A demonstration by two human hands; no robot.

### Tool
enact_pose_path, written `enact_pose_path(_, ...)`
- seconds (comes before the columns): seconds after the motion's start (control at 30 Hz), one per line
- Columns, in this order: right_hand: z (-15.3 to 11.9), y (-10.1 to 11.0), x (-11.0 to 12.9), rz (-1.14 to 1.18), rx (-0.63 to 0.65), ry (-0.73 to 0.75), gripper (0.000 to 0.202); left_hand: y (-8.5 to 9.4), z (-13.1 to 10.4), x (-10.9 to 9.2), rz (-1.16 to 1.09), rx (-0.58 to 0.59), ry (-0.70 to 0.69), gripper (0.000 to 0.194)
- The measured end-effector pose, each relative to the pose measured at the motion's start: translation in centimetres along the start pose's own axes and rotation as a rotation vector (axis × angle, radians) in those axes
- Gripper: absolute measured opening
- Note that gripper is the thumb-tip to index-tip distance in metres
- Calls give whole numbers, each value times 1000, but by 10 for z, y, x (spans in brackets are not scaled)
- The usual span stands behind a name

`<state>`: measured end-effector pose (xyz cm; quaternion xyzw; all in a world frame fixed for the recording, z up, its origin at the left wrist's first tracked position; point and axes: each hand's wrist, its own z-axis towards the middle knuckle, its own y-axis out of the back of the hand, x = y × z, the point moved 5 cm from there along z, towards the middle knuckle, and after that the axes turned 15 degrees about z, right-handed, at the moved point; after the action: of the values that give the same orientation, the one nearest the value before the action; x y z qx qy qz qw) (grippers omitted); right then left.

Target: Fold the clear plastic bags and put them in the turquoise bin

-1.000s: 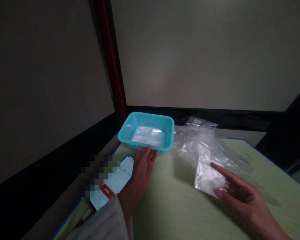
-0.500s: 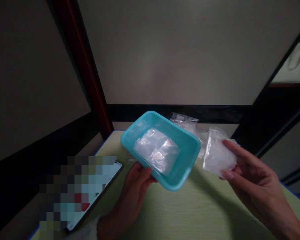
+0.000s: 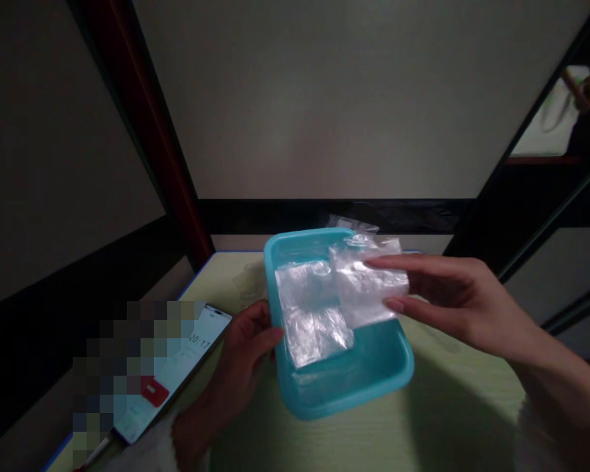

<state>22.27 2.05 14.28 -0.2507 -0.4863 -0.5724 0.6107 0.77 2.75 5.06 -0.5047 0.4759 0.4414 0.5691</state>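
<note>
My left hand (image 3: pixel 248 351) grips the left rim of a turquoise plastic basin (image 3: pixel 339 406), thumb over the edge, and holds it tilted above the table. Inside the basin lie folded clear plastic bags (image 3: pixel 312 314), shiny and flat. Between the thumb and fingers of my right hand (image 3: pixel 447 295) is another folded plastic bag (image 3: pixel 368 285). It hovers over the upper right part of the basin and hides some of the rim there. Whether it touches the bags below, I cannot tell.
A phone (image 3: pixel 177 373) with a lit screen lies on the left of the pale green table (image 3: pixel 364 436), partly covered by a pixelated patch. More clear plastic (image 3: pixel 351 223) sits behind the basin. A light wall panel (image 3: pixel 314 105) stands behind the table.
My right hand has brought its plastic bag left, from beside the basin to above it. The basin has turned and come lower and nearer, still in my left hand.
</note>
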Motion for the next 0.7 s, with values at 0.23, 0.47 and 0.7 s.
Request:
enact_pose_path(0.23, 13, -28, -3, -404, 330, 0, 33, -1, 1, -1, -20, 23, 4, 12)
enact_pose_path(0.47, 6, -42, -16, -584, 273, 48, 36, -5, -2, -3, -18, 29, 12, 13)
enact_pose_path(0.7, 4, -45, -14, -603, 246, 48, 49, -6, -3, -4, -5, 40, 10, 15)
